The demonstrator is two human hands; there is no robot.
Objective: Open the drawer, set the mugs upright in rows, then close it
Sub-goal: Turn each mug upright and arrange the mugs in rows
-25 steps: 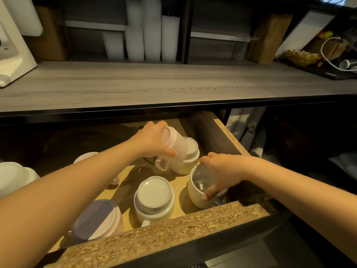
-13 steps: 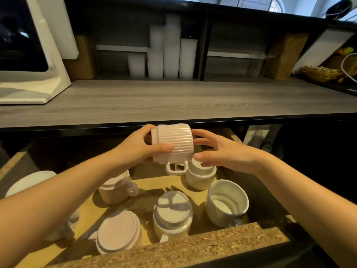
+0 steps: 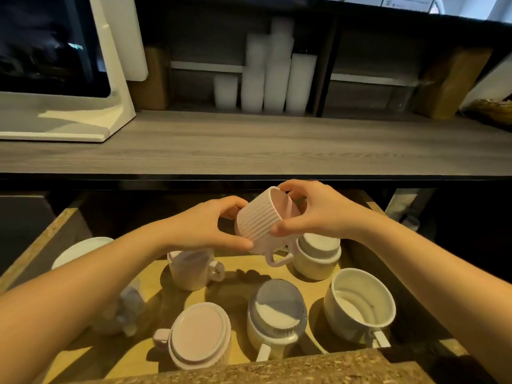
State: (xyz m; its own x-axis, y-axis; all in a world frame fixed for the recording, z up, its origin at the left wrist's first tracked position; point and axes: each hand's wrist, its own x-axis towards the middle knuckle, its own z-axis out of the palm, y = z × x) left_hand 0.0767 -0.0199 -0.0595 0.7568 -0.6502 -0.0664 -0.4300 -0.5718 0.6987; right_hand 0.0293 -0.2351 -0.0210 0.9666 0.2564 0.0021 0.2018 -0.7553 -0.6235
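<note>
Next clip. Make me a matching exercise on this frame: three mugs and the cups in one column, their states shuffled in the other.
1. held mug, in left hand and right hand
2. front-right mug
3. front pink mug
4. cups

a. upright
b. stacked
c. tilted, handle down
d. upside down

Pairs: 1-c, 2-a, 3-d, 4-b

Both forearms stretched forward. My left hand [image 3: 210, 225] grips the mug [image 3: 260, 220] at the base end, my right hand [image 3: 318, 214] at the rim end, fingers curled, thumbs nearest me.
</note>
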